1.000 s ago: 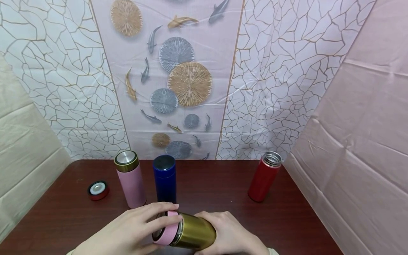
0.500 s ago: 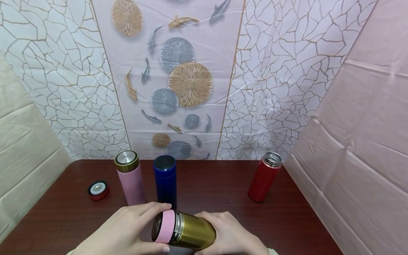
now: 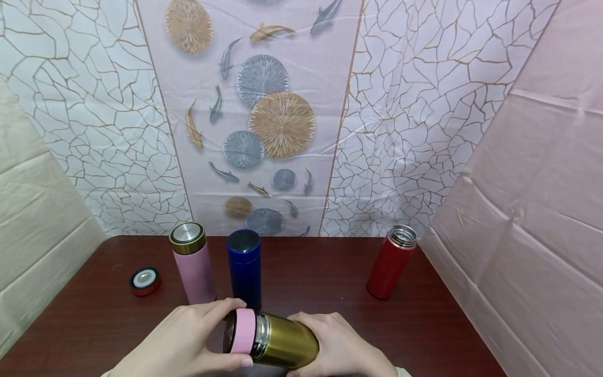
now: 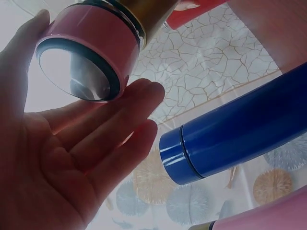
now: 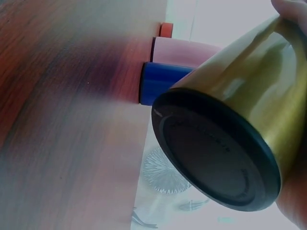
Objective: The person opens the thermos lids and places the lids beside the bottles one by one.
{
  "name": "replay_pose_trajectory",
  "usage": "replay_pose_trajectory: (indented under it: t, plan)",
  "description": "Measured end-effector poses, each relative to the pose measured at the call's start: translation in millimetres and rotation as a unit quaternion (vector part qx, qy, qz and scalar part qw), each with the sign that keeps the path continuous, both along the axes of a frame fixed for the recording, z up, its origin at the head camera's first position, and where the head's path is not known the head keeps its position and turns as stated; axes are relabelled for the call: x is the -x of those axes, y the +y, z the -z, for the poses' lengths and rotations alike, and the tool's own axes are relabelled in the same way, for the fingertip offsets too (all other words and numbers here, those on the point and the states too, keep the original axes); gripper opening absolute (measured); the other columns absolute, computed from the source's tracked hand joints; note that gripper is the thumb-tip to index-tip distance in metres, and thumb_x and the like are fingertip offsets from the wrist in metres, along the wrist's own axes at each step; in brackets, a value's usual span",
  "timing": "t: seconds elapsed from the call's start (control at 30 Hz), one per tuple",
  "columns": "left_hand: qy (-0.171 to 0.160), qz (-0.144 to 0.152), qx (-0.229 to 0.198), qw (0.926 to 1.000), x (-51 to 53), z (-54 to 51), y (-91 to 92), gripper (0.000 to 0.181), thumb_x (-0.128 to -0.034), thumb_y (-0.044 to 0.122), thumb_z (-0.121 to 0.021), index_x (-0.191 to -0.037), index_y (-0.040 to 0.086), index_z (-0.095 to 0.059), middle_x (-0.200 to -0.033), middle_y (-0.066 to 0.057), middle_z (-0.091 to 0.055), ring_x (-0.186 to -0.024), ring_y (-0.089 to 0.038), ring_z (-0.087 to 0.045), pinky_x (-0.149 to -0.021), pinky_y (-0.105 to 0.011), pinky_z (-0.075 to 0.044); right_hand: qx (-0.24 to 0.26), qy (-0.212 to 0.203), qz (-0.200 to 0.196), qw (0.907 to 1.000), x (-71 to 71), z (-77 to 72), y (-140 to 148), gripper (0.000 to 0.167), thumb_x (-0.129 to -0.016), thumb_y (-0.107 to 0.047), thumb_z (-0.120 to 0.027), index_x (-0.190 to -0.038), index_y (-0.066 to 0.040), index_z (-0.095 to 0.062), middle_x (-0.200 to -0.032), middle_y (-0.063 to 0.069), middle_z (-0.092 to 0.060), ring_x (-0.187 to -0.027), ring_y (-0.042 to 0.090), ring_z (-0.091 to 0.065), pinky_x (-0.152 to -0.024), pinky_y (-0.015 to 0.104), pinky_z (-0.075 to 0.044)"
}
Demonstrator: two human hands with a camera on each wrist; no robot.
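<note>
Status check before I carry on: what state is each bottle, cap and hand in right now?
Gold bottle: raised, tilted, steel neck partly showing
Pink cap: at the gold bottle's mouth, not fully seated
Left hand: pinching the pink cap
Right hand: gripping the gold bottle
Pink bottle: standing, closed with a gold cap
Blue bottle: standing, closed
Red bottle: standing, open
Red cap: off, underside up

Four cylindrical bottles [image 3: 291, 343], one gold [image 3: 291, 343] in the right hand [image 3: 339, 343], one red [image 3: 389, 267] beyond it, one blue [image 3: 244, 275] and one pink [image 3: 196, 272] beyond the left hand [image 3: 174, 340], four round lids [image 3: 244, 331]
</note>
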State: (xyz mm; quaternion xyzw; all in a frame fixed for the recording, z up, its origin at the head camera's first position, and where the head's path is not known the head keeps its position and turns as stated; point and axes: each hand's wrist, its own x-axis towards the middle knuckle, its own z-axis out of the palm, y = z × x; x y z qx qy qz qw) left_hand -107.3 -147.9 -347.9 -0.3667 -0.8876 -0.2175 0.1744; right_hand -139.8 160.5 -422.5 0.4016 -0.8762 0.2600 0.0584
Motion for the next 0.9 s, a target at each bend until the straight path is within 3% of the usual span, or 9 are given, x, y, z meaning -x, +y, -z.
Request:
replay_pose_trajectory:
  t: [0.17,0.43,0.63,0.9]
  plan:
    - [-0.023,-0.010,-0.007,0.9997,-0.4,-0.2,1.9,0.053,-0.0774,0.070,-0.074,-0.110,0.031,-0.060,-0.087,0.025,-0.056,-0.070,0.007,-0.050,-0.061,-0.021,-0.047,0.004,-0.015,-0.007,0.9998,-0.2,-0.2,-1,0.068,-0.076,-0.066,-0.077,-0.132,-0.037,-0.056,-0.101,-0.019,-0.067,-0.078,-0.007,-0.057,-0.064,0.012,-0.044]
    - [-0.046,-0.008,-0.037,0.9982,0.4,1.3,0.8,0.042,-0.0810,0.062,-0.076,-0.100,0.031,-0.055,-0.073,0.026,-0.047,-0.059,0.008,-0.045,-0.055,-0.013,-0.038,-0.002,0.018,-0.001,0.9998,-1.1,0.8,-1,0.069,-0.075,-0.068,-0.077,-0.133,-0.037,-0.056,-0.103,-0.019,-0.067,-0.082,-0.007,-0.059,-0.067,0.014,-0.046]
    - [-0.066,-0.023,-0.047,0.9964,3.2,-0.7,-4.9,0.040,-0.0819,0.060,-0.076,-0.101,0.033,-0.055,-0.073,0.024,-0.050,-0.060,0.007,-0.047,-0.054,-0.016,-0.040,-0.002,0.029,0.015,0.9995,-1.2,1.2,4,0.069,-0.073,-0.068,-0.078,-0.131,-0.037,-0.056,-0.102,-0.020,-0.067,-0.082,-0.008,-0.059,-0.067,0.017,-0.047]
    - [-0.042,-0.015,-0.079,0.9958,5.7,-7.1,-15.3,0.047,-0.0779,0.054,-0.082,-0.111,0.033,-0.057,-0.082,0.025,-0.053,-0.066,0.005,-0.051,-0.058,-0.016,-0.044,-0.006,0.023,0.023,0.9995,0.1,2.2,7,0.071,-0.072,-0.069,-0.078,-0.132,-0.036,-0.056,-0.102,-0.020,-0.066,-0.083,-0.007,-0.059,-0.067,0.020,-0.048]
